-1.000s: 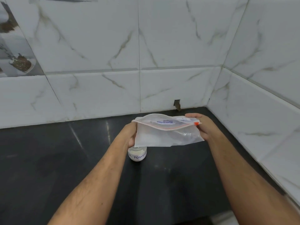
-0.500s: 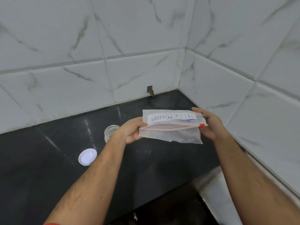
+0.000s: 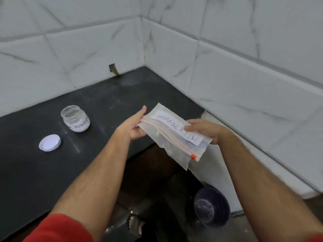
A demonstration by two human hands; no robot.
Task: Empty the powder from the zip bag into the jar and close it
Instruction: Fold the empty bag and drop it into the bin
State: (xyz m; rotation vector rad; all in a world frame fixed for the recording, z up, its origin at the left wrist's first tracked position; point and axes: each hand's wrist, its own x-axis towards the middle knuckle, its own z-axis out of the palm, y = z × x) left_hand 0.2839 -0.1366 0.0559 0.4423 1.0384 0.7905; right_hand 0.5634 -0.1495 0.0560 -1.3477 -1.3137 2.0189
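Zip bag (image 3: 174,137), labelled MILK POWDER, is up off the black counter (image 3: 26,172), left hand (image 3: 135,125) gripping one end, right hand (image 3: 204,129) pinching the other. Open jar (image 3: 76,119) holds white powder, its white lid (image 3: 50,142) lying just beside it.

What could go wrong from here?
1. The jar stands open with powder in it, its lid lying apart on the counter; a stray arm could tip it.
2. The bag, held by the left hand and right hand, hangs past the counter edge, so leftover powder might fall to the floor.
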